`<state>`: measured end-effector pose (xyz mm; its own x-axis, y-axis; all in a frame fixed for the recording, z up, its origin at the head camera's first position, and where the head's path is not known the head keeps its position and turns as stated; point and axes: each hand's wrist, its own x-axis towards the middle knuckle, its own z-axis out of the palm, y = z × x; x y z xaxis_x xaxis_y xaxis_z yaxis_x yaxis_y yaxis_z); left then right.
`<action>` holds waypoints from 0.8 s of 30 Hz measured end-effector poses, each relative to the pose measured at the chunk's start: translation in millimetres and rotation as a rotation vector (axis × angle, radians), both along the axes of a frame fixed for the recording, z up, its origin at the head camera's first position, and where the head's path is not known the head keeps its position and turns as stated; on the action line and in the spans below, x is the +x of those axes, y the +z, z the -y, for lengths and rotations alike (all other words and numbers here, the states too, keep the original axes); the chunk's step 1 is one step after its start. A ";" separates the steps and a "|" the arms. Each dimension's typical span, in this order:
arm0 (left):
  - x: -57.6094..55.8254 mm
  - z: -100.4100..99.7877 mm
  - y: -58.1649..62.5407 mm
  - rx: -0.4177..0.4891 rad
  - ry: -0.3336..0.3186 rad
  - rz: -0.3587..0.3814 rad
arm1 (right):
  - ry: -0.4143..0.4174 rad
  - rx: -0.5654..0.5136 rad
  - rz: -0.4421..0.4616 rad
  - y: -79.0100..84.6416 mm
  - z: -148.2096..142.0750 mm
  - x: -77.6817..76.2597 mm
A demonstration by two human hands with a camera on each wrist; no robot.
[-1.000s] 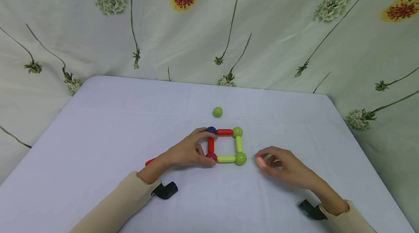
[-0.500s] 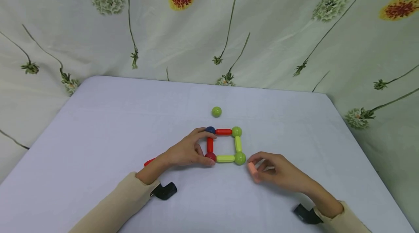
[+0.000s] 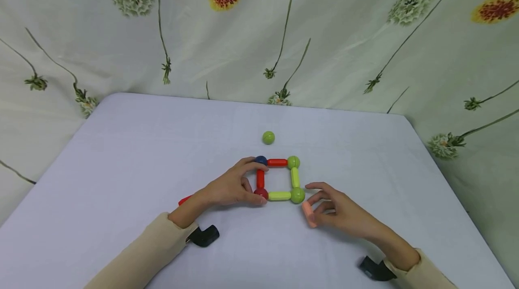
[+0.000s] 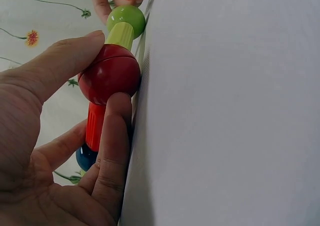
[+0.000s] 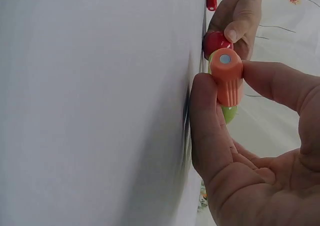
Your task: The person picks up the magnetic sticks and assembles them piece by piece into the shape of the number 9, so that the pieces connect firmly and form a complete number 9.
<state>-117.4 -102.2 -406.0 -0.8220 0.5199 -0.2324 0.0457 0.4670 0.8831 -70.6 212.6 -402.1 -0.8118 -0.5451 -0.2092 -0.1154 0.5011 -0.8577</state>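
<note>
A square of magnetic rods and balls lies on the table. Its corners are a blue ball [image 3: 261, 160], a red ball [image 3: 261, 194] and two green balls, the near one [image 3: 298, 195] at the front right. Red rods [image 3: 277, 162] form the left and far sides, yellow-green rods [image 3: 279, 196] the right and near sides. My left hand [image 3: 231, 185] holds the square's left side, thumb and a finger on the red ball in the left wrist view. My right hand [image 3: 338, 210] pinches an orange magnetic rod [image 5: 231, 86] between thumb and finger, close to the near green ball.
A loose green ball [image 3: 268, 137] lies beyond the square. Another red rod [image 3: 184, 200] shows partly behind the left forearm. The table [image 3: 134, 144] has a white cloth, with a flowered curtain [image 3: 336, 32] behind it.
My right hand has moved left with the orange rod, nearer the near green ball, and the rod stands lower in view. My left hand stays on the square.
</note>
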 end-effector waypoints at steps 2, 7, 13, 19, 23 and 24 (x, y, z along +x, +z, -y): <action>-0.4 0.2 -0.5 0.001 -0.001 -0.003 | -0.018 0.009 0.025 0.0 1.8 0.3; -1.0 -0.1 -0.9 0.007 -0.001 0.000 | -0.056 -0.031 0.100 -0.1 5.8 0.5; -1.1 -1.6 -1.0 0.001 -0.005 -0.005 | -0.102 -0.064 0.153 -0.3 10.4 0.9; -1.2 -1.7 -1.3 0.003 -0.005 -0.008 | -0.135 -0.050 0.177 -0.5 13.8 1.1; -1.4 -1.1 -2.1 0.008 -0.007 -0.010 | -0.133 -0.052 0.178 -0.9 15.3 0.5; -1.6 -1.0 -2.1 0.009 -0.007 -0.010 | -0.132 -0.052 0.176 -0.8 15.7 0.3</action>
